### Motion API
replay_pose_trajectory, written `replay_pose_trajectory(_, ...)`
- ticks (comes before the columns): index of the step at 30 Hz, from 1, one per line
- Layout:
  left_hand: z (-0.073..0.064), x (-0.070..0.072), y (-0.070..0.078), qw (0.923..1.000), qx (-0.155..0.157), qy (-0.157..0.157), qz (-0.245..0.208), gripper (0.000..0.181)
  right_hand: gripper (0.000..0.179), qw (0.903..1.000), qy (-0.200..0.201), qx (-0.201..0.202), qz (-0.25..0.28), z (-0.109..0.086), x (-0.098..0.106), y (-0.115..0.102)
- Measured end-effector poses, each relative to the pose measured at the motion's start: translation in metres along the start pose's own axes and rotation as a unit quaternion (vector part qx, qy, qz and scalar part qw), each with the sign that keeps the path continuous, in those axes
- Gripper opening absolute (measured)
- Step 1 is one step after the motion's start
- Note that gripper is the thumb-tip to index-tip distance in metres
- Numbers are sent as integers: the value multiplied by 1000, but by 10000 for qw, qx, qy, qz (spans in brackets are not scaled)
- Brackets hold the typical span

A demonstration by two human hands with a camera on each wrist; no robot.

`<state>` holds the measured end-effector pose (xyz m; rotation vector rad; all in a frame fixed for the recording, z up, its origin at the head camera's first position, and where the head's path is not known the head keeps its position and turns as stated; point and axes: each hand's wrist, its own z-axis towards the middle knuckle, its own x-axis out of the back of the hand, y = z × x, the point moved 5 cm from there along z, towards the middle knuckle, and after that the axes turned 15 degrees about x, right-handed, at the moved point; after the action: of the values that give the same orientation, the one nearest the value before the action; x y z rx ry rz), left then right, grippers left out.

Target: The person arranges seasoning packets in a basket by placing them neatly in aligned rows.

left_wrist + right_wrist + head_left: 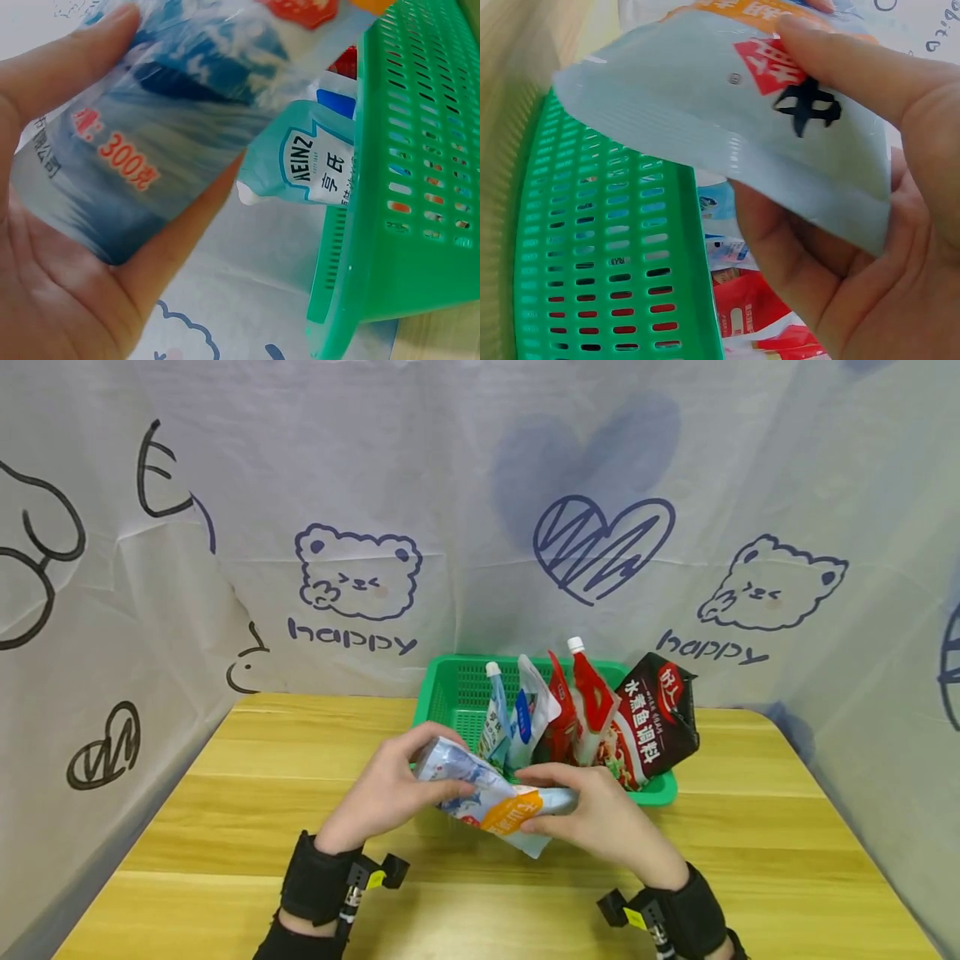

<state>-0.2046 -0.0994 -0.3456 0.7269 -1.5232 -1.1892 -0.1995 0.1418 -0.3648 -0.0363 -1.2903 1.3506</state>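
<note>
Both hands hold a light blue and white plastic packet (495, 800) with an orange label, tilted over the front of a green basket (450, 681). My left hand (393, 789) grips one end, thumb on its printed face, and "300克" shows in the left wrist view. The other end is pinched between thumb and fingers of my right hand (603, 818). Inside the basket stand a Heinz squeeze pouch (300, 154), a white and blue pouch (528, 710), a red packet (557, 739), a red pouch with a white cap (592, 693) and a black seasoning packet (660, 718).
The basket stands on a wooden table (300, 752), close to a white cloth backdrop (465, 527) with drawn bears and hearts. Cloth also hangs at both sides. Each wrist wears a black band (318, 877) with a small camera.
</note>
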Motion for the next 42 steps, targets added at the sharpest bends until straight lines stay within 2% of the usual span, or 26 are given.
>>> replay_pose_trajectory(4,-2,4,1,9993,-58,337,-127,39,75,9980,602,90,193,1,7,1)
replay_pose_trajectory(7,-3,7,3,9979,-155,592,-204,39,88,9913,1147,86,637,1,12,2)
replay_pose_trajectory(11,-4,10,7,9950,-389,818,-418,39,92,9756,1767,-69,1302,0,15,4)
replay_pose_trajectory(14,-5,12,8,9924,-520,947,-592,39,89,9663,2043,-248,1545,0,14,5)
replay_pose_trajectory(19,-6,13,8,9882,-500,1103,-938,40,75,9614,2139,-345,1694,1,7,5)
replay_pose_trajectory(24,-6,14,5,9850,-310,1167,-1229,41,51,9596,2204,-89,1745,1,2,1)
replay_pose_trajectory(27,-5,14,5,9852,-258,1138,-1254,41,43,9569,2272,6,1810,1,1,0)
replay_pose_trajectory(33,-3,15,6,9892,-157,940,-1112,40,40,9593,2447,238,1387,-2,4,-1)
replay_pose_trajectory(42,-1,15,2,9968,108,710,-351,36,35,9573,2599,591,1116,-4,11,-5)
